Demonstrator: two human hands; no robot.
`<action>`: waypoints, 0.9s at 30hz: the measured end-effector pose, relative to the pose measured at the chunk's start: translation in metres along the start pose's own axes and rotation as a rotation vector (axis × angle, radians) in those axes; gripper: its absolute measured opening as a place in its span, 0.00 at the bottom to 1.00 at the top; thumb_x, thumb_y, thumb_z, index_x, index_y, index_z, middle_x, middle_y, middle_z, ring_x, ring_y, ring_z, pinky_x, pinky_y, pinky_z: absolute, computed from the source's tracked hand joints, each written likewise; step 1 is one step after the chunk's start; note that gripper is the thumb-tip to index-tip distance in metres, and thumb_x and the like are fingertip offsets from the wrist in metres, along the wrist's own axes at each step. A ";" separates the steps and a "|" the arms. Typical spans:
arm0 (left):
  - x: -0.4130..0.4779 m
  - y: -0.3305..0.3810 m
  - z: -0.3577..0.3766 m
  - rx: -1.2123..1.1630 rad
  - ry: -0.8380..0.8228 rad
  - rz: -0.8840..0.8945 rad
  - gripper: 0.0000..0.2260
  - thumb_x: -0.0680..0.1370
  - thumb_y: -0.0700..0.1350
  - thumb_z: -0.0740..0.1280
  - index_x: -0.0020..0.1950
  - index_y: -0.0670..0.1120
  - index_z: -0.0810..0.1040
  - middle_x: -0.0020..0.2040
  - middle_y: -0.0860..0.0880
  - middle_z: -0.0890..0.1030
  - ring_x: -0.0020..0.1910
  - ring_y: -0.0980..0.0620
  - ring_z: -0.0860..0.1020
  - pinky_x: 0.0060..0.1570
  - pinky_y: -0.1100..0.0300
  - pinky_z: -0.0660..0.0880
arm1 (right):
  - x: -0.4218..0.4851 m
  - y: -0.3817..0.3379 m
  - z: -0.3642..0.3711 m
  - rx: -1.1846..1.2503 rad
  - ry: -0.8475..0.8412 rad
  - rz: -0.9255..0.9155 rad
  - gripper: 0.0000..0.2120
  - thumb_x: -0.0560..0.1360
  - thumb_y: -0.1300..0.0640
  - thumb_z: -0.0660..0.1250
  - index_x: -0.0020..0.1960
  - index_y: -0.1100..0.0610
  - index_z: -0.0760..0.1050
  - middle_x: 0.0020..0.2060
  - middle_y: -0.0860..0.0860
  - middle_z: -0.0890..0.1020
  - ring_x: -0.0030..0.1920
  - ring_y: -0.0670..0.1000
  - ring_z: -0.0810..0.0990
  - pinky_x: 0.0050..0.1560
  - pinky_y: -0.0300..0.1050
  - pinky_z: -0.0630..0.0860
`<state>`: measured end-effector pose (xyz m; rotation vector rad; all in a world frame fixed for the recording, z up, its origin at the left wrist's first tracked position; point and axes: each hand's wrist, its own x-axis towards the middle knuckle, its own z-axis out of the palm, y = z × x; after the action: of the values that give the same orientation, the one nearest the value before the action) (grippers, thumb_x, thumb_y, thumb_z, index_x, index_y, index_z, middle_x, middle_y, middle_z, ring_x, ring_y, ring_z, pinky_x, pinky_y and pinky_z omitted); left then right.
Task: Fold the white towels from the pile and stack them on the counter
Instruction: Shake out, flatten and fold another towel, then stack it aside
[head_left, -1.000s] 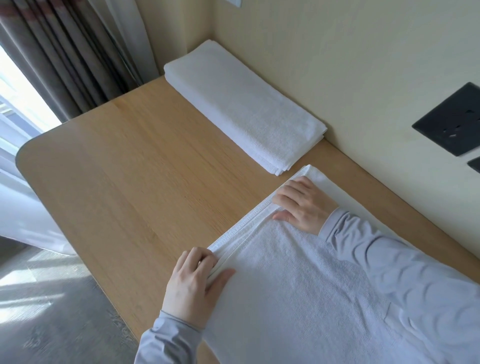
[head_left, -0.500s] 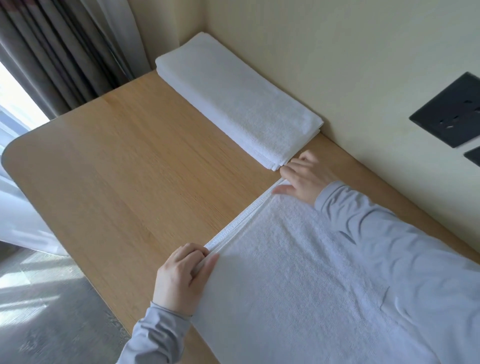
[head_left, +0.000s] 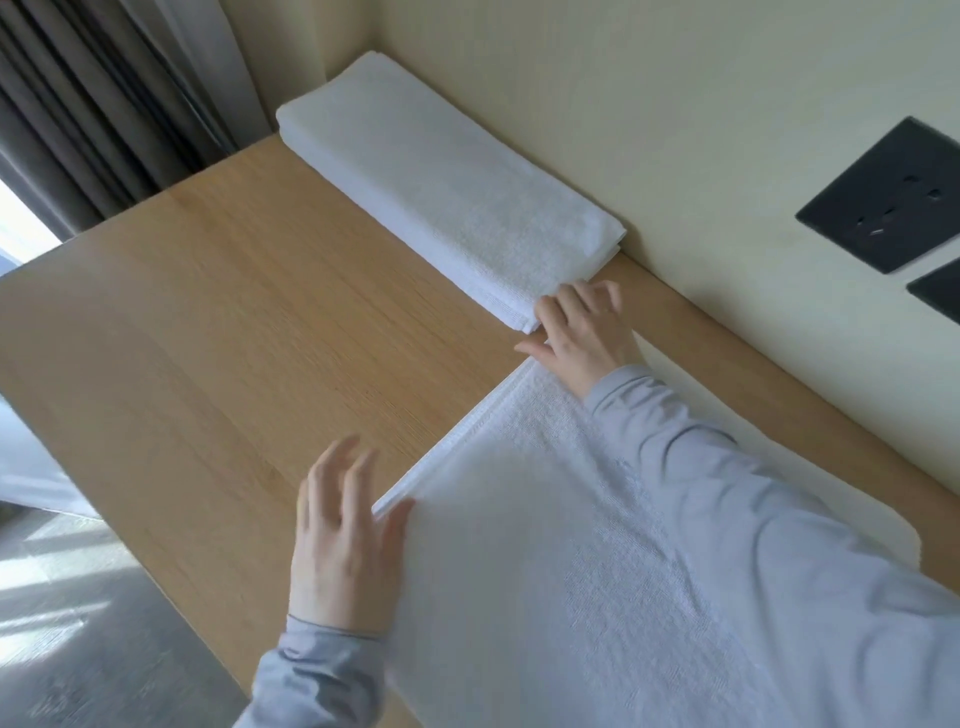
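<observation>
A white towel (head_left: 561, 571) lies spread flat on the wooden counter (head_left: 234, 338), its hemmed edge running from lower left to upper right. My left hand (head_left: 343, 540) hovers at the near corner of that edge, fingers spread and blurred, thumb touching the towel. My right hand (head_left: 587, 338) rests with straight fingers on the far corner of the edge, its fingertips touching the end of a stack of folded white towels (head_left: 447, 192) that lies along the wall. My right sleeve covers part of the spread towel.
A cream wall (head_left: 649, 104) borders the counter at the back, with two black socket plates (head_left: 888, 197) on it. Dark curtains (head_left: 104, 104) hang at the far left. The counter's front edge drops to a grey floor (head_left: 78, 623) at the lower left.
My left hand let go of the towel's hem corner and opened its fingers. My right hand slid along the edge toward the folded stack and now touches it.
</observation>
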<state>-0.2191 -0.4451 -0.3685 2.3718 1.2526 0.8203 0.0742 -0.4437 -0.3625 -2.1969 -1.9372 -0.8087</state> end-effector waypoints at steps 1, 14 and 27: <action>-0.003 0.015 0.002 0.100 -0.003 0.036 0.15 0.72 0.40 0.66 0.58 0.38 0.75 0.59 0.37 0.77 0.56 0.39 0.74 0.55 0.51 0.69 | -0.001 -0.004 -0.002 -0.024 -0.006 0.031 0.19 0.65 0.42 0.73 0.38 0.58 0.74 0.34 0.52 0.76 0.37 0.54 0.77 0.44 0.48 0.74; -0.041 0.050 0.026 0.169 -0.430 0.092 0.34 0.76 0.62 0.54 0.74 0.41 0.62 0.75 0.46 0.61 0.74 0.50 0.60 0.72 0.51 0.54 | -0.096 -0.043 -0.069 0.524 -0.386 -0.284 0.25 0.79 0.48 0.54 0.72 0.57 0.64 0.72 0.52 0.65 0.73 0.52 0.61 0.71 0.56 0.59; -0.029 0.044 0.008 0.276 -0.521 -0.046 0.34 0.74 0.67 0.45 0.76 0.51 0.59 0.75 0.50 0.61 0.75 0.48 0.58 0.72 0.50 0.52 | -0.078 0.003 -0.046 0.271 -0.406 0.515 0.25 0.78 0.48 0.56 0.70 0.60 0.65 0.70 0.58 0.67 0.69 0.60 0.66 0.65 0.56 0.63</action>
<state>-0.1992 -0.4938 -0.3608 2.5180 1.2417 -0.0054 0.0586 -0.5329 -0.3575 -2.6363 -1.3739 -0.0247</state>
